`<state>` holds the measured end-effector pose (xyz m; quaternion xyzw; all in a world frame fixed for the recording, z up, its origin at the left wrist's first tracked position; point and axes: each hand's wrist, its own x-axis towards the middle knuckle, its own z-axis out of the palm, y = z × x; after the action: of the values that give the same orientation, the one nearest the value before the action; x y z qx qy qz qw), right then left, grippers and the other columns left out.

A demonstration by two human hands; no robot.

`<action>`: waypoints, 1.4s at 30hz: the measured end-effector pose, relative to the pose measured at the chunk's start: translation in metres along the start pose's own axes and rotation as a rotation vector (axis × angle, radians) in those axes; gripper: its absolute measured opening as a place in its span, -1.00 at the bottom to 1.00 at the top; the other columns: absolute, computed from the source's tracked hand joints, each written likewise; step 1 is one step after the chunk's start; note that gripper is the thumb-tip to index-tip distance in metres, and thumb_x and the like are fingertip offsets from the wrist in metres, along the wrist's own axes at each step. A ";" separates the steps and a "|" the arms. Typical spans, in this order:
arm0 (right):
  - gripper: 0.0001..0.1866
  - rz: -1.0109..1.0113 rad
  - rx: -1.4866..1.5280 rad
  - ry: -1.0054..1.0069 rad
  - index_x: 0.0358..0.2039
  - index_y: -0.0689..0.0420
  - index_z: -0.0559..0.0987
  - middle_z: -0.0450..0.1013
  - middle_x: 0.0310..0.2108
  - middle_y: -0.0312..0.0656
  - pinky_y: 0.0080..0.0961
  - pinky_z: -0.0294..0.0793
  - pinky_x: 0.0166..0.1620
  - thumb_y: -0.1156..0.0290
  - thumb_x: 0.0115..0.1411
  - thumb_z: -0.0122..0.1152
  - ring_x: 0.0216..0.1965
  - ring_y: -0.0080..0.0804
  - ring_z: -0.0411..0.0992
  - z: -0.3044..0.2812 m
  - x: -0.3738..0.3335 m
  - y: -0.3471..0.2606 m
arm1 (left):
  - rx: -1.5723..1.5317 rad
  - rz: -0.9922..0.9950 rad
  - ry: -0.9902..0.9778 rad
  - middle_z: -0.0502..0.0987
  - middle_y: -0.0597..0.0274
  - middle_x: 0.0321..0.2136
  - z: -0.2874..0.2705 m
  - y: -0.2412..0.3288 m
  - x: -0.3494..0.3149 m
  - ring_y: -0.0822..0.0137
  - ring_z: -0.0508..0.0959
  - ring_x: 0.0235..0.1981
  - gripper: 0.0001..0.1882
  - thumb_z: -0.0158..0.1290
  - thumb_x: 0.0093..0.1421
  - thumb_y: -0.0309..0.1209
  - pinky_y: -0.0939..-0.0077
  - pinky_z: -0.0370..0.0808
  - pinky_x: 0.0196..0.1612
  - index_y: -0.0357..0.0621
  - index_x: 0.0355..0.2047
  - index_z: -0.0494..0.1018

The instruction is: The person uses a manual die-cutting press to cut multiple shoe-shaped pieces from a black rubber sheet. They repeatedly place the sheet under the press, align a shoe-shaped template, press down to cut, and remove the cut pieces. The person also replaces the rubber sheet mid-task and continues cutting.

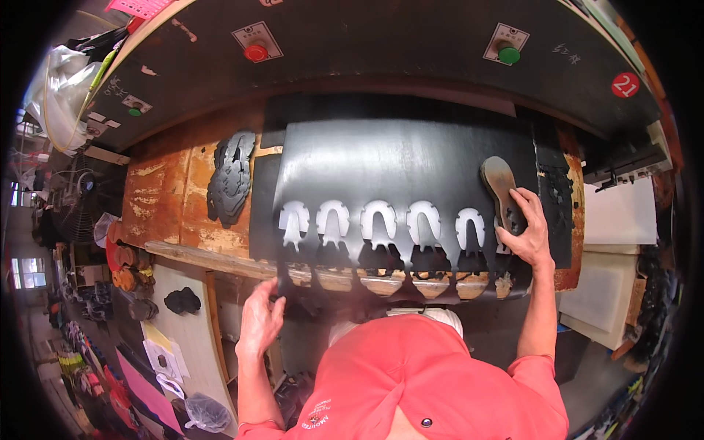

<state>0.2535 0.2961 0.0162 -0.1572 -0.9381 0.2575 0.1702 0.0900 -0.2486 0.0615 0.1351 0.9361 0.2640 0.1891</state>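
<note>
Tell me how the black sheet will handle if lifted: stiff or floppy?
The black sheet is probably floppy: its front strips hang over the wooden edge. Narrow, they might tear. Its sheen suggests some slipperiness.

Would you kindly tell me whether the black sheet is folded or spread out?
Spread out: the black sheet lies flat across the workbench, its notched near edge reaching over the wooden front rail.
</note>
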 end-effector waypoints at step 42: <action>-0.23 0.370 0.014 0.108 0.32 0.23 0.53 0.46 0.27 -0.09 -0.31 0.39 0.36 0.44 0.04 0.53 0.28 -0.21 0.46 0.012 0.010 -0.020 | 0.144 0.679 0.345 0.21 -0.46 0.43 0.066 0.035 0.205 -0.41 0.18 0.49 -0.40 0.20 0.36 -0.43 -0.20 0.14 0.53 -0.41 0.33 0.32</action>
<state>0.2355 0.2786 0.0197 -0.3396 -0.8807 0.2822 0.1713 -0.0591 -0.1178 -0.0295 0.4039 0.8722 0.2641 -0.0794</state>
